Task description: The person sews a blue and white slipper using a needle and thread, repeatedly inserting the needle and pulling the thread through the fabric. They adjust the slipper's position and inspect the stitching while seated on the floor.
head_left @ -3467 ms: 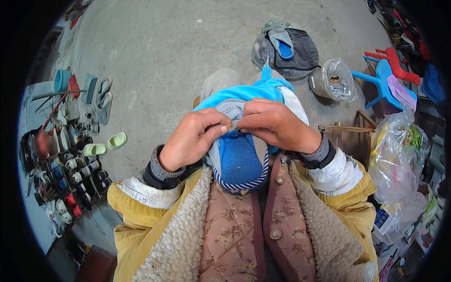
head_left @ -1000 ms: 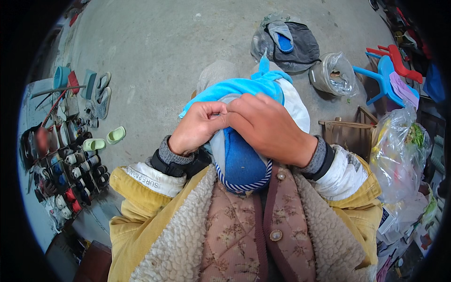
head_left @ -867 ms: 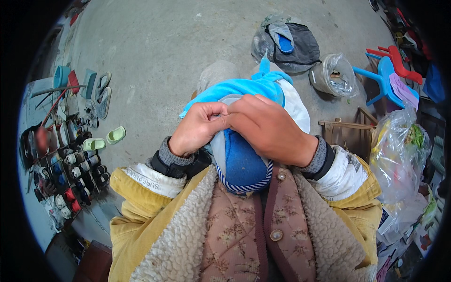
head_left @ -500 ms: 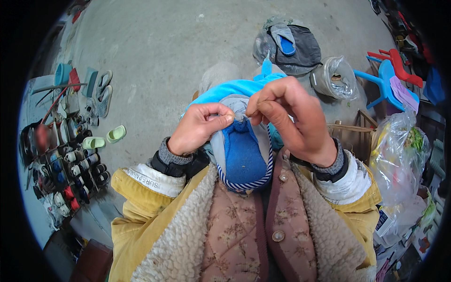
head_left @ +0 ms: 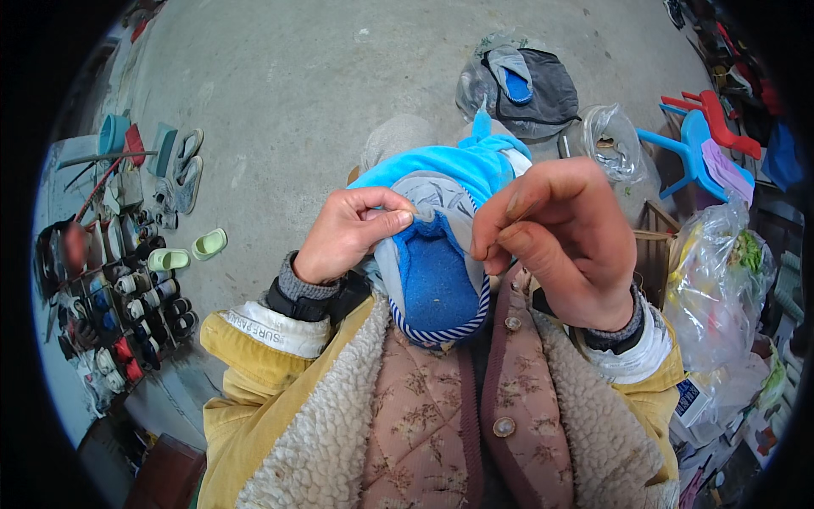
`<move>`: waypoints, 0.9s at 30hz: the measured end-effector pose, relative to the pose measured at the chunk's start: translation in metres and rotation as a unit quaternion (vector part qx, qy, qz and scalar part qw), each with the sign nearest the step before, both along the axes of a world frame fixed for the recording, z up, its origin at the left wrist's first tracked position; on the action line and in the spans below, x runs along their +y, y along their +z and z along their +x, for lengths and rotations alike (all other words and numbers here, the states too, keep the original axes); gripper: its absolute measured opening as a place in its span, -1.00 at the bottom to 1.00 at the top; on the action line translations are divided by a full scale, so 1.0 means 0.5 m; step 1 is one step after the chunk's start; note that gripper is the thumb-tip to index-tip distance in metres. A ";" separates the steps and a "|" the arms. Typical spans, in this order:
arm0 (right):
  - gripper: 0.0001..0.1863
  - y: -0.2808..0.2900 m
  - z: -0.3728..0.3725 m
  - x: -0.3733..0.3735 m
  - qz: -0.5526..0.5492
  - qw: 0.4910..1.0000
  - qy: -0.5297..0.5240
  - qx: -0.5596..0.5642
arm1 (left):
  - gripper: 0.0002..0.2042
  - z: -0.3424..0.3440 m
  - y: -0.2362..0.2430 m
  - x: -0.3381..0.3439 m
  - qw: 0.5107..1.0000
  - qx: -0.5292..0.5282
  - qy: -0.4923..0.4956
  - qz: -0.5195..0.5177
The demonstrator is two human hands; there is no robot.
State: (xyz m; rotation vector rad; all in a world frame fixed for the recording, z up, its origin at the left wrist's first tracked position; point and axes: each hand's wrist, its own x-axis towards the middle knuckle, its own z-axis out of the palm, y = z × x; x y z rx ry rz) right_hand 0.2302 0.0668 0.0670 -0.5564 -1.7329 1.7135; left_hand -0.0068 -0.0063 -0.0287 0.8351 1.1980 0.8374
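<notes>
Slipper: a soft slipper [head_left: 437,271] held close before the person's chest, between the two hands. Its inside is deep blue fleece, the rim is edged in blue and white stripes, a grey band runs round the opening, and bright turquoise plush covers the far end.
Left hand: the left hand [head_left: 352,233] pinches the grey band at the slipper's upper edge, thumb and forefinger closed on the fabric.
Right hand: the right hand [head_left: 560,237] is lifted just beside the slipper, fingertips drawn together as if nipping something fine; what it grips I cannot tell.
Around: grey concrete floor [head_left: 297,76]; small shoes in rows [head_left: 127,297] on the left; clear plastic bags [head_left: 721,288] on the right.
</notes>
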 end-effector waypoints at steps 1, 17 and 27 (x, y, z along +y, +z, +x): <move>-0.83 -0.002 -0.003 -0.004 -0.006 1.000 -0.006 0.007 | -0.90 -0.001 0.000 -0.001 1.000 0.001 0.001 -0.001; -0.90 -0.111 -0.033 -0.037 0.240 0.943 -0.019 -0.231 | -0.85 -0.024 0.019 -0.014 0.995 0.094 -0.016 0.017; -0.91 -0.117 -0.042 -0.037 0.288 0.920 -0.015 -0.264 | -0.88 -0.023 0.021 -0.017 0.983 0.145 -0.010 0.115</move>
